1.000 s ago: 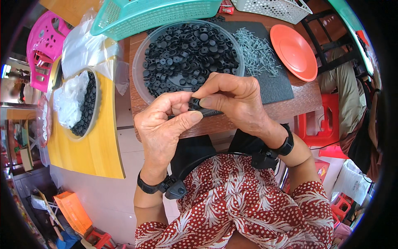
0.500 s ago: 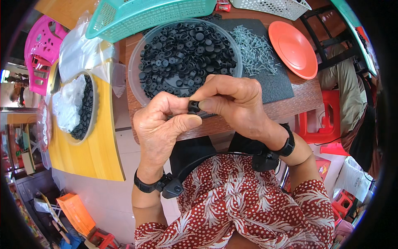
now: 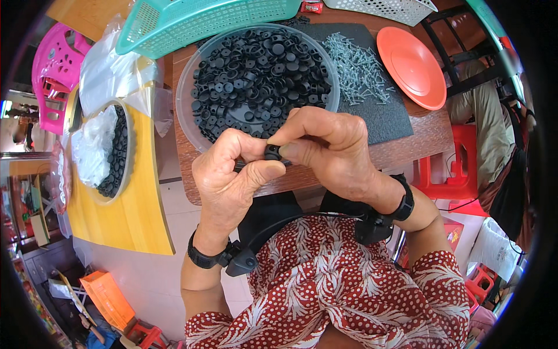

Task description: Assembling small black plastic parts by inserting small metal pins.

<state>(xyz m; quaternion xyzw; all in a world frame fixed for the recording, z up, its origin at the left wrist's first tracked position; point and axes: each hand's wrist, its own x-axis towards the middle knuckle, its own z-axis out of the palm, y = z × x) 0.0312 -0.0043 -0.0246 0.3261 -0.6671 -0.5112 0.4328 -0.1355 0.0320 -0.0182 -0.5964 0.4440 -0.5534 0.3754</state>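
Between my two hands sits a small black plastic round part, held above the table's near edge. My left hand is closed, its thumb and forefinger pinching the part from the left. From the right, the thumb and forefinger of my right hand press on the same part; my fingers hide much of it. Just beyond my hands stands a clear round tub filled with similar black parts. To its right, a heap of silver screws lies on a dark foam mat.
An orange plate lies right of the screws. A green basket and a white basket stand at the back. On a yellow table at left is another tub of black parts. A red stool stands at right.
Both hands keep their pinch on the black part, which appears slightly turned. Otherwise the hands have barely shifted.
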